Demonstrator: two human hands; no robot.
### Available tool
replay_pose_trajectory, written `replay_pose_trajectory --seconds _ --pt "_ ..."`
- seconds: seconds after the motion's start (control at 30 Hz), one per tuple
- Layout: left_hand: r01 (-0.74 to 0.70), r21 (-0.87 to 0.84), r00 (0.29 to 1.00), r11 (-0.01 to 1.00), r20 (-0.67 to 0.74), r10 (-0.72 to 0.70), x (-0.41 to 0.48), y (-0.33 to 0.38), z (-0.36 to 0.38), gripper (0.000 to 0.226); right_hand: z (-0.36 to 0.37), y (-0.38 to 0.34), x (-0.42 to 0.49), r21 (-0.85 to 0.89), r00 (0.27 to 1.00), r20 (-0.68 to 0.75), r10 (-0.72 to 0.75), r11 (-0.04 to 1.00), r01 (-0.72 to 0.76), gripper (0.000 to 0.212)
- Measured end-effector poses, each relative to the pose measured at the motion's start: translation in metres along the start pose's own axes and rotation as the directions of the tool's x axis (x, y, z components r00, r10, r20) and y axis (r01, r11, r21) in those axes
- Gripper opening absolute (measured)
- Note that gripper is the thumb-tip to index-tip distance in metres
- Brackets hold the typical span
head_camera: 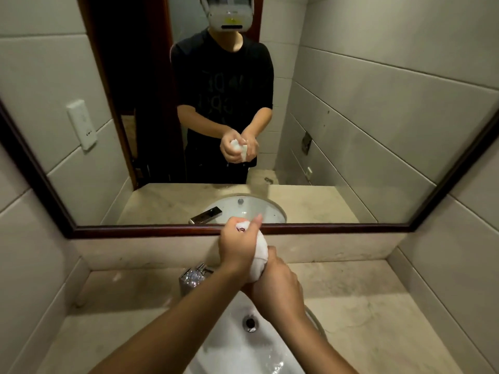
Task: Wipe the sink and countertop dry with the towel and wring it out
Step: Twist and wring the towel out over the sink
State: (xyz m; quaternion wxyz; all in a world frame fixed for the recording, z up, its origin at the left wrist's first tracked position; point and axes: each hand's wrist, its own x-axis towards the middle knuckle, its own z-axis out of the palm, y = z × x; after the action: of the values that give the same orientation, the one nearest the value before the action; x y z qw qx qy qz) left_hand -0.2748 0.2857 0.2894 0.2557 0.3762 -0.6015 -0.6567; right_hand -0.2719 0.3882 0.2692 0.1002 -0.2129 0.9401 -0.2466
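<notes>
A small white towel [259, 259] is bunched into a tight twisted roll above the white sink [232, 344]. My left hand [237, 247] grips its upper end, thumb pointing up toward the mirror. My right hand [279, 290] is closed around its lower end. Both hands hang over the back of the basin, above the drain [250, 323]. The beige stone countertop [378, 319] spreads out on both sides of the sink. Water glistens on the basin's lower right wall.
A chrome faucet [193, 279] stands just left of my hands at the sink's back edge. A large dark-framed mirror [351, 130] fills the wall ahead and reflects a person holding the towel. Tiled walls close in both sides of the counter.
</notes>
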Motion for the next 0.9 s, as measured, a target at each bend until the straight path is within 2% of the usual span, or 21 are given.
replay_pose_trajectory --seconds 0.03,0.1,0.17,0.23,0.3,0.37,0.4,0.43,0.47,0.5,0.53,0.57,0.6,0.63,0.67,0.7,0.73,0.8,0.87,0.9 --pt "0.071 0.020 0.987 0.997 0.142 -0.073 0.000 0.005 -0.007 0.041 -0.005 0.003 -0.001 0.056 0.998 0.056 0.020 0.998 -0.024 0.066" --pt "0.122 0.148 0.883 0.981 0.436 -0.175 0.004 0.014 -0.030 0.036 -0.017 0.010 -0.002 0.343 0.982 0.189 0.009 0.936 -0.075 0.054" --pt "0.038 0.126 0.769 0.991 0.630 -0.109 0.014 0.015 -0.057 0.031 -0.034 0.019 -0.006 0.635 0.951 0.294 -0.093 0.763 -0.122 0.036" --pt "-0.003 0.033 0.620 0.999 0.784 -0.023 0.028 0.014 -0.077 0.053 -0.052 0.019 -0.013 0.821 0.893 0.377 -0.247 0.535 -0.199 0.036" --pt "0.011 -0.032 0.444 0.999 0.896 0.024 0.037 0.016 -0.084 0.090 -0.058 0.015 -0.021 0.853 0.814 0.470 -0.340 0.413 -0.320 0.052" --pt "0.057 -0.165 0.305 0.985 0.942 0.140 0.032 0.021 -0.078 0.112 -0.053 0.012 -0.022 0.763 0.673 0.641 -0.370 0.407 -0.503 0.075" --pt "0.141 -0.265 0.244 0.954 0.943 0.226 0.027 0.024 -0.071 0.111 -0.051 0.009 -0.022 0.707 0.579 0.707 -0.405 0.422 -0.567 0.076" --pt "0.245 -0.349 0.212 0.905 0.930 0.301 0.021 0.025 -0.065 0.100 -0.050 0.006 -0.023 0.676 0.516 0.735 -0.440 0.432 -0.596 0.070" --pt "0.302 -0.412 0.225 0.860 0.907 0.355 0.017 0.026 -0.061 0.081 -0.048 0.006 -0.024 0.681 0.490 0.729 -0.477 0.435 -0.589 0.066" --pt "0.305 -0.458 0.284 0.835 0.881 0.379 0.013 0.026 -0.058 0.059 -0.048 0.007 -0.025 0.697 0.495 0.714 -0.495 0.435 -0.570 0.068" --pt "0.294 -0.496 0.373 0.817 0.847 0.380 0.010 0.026 -0.057 0.044 -0.048 0.008 -0.025 0.732 0.551 0.681 -0.482 0.421 -0.536 0.079" --pt "0.289 -0.522 0.462 0.803 0.810 0.360 0.010 0.026 -0.058 0.036 -0.052 0.007 -0.027 0.782 0.642 0.622 -0.448 0.392 -0.484 0.093" --pt "0.305 -0.530 0.529 0.791 0.785 0.322 0.011 0.025 -0.060 0.034 -0.050 0.009 -0.025 0.824 0.722 0.561 -0.405 0.351 -0.444 0.103" --pt "0.321 -0.531 0.572 0.784 0.769 0.287 0.011 0.024 -0.061 0.032 -0.050 0.008 -0.025 0.862 0.785 0.485 -0.385 0.362 -0.355 0.110" --pt "0.322 -0.530 0.604 0.784 0.753 0.261 0.010 0.023 -0.061 0.029 -0.047 0.007 -0.022 0.847 0.837 0.414 -0.357 0.488 -0.211 0.119" --pt "0.310 -0.524 0.633 0.793 0.736 0.239 0.008 0.022 -0.061 0.024 -0.041 0.006 -0.019 0.762 0.868 0.347 -0.355 0.646 -0.040 0.132" --pt "0.289 -0.509 0.655 0.811 0.723 0.220 0.005 0.022 -0.061 0.019 -0.037 0.004 -0.016 0.663 0.874 0.317 -0.367 0.745 0.073 0.146" --pt "0.252 -0.480 0.679 0.840 0.706 0.200 0.000 0.019 -0.061 0.016 -0.034 0.000 -0.018 0.579 0.867 0.318 -0.383 0.803 0.142 0.152" --pt "0.198 -0.457 0.730 0.867 0.659 0.181 -0.003 0.015 -0.061 0.017 -0.030 0.001 -0.020 0.579 0.862 0.321 -0.393 0.802 0.151 0.142" --pt "0.167 -0.440 0.770 0.883 0.617 0.162 -0.004 0.010 -0.060 0.016 -0.028 0.000 -0.020 0.552 0.882 0.315 -0.352 0.823 0.131 0.137"
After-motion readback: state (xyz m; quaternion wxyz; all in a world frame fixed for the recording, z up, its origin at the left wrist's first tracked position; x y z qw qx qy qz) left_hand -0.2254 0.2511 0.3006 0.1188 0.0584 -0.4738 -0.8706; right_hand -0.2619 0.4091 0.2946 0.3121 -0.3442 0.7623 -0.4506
